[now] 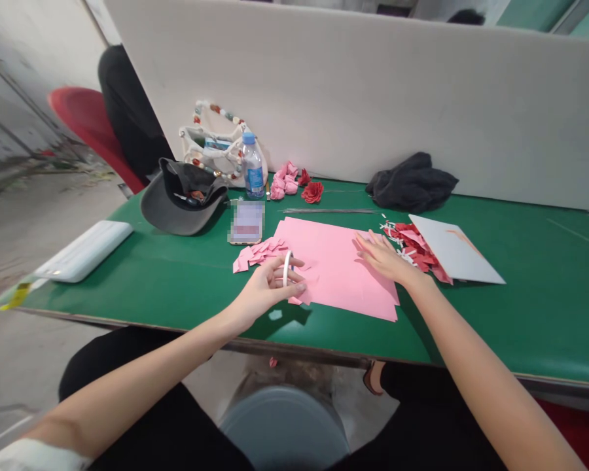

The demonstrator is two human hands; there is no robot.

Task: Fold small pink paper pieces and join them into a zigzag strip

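A stack of pink paper sheets [338,268] lies on the green table in front of me. My left hand [269,281] is over the stack's left edge, its curled fingers around a thin white ring [287,269]; I cannot tell what kind of ring it is. Flat on the right part of the sheets rests my right hand [380,257], fingers spread, holding nothing. Cut pink paper pieces [260,252] are heaped beside the stack, just beyond my left hand. To the right of my right hand are red and white paper scraps [415,247].
A white folded card [459,252] leans over the scraps. Along the back are a grey cap [181,206], phone [247,222], water bottle [252,167], beaded bag [216,140], pink crumpled paper [285,180], red paper flower [313,191], thin wires [331,210] and black cloth [412,183].
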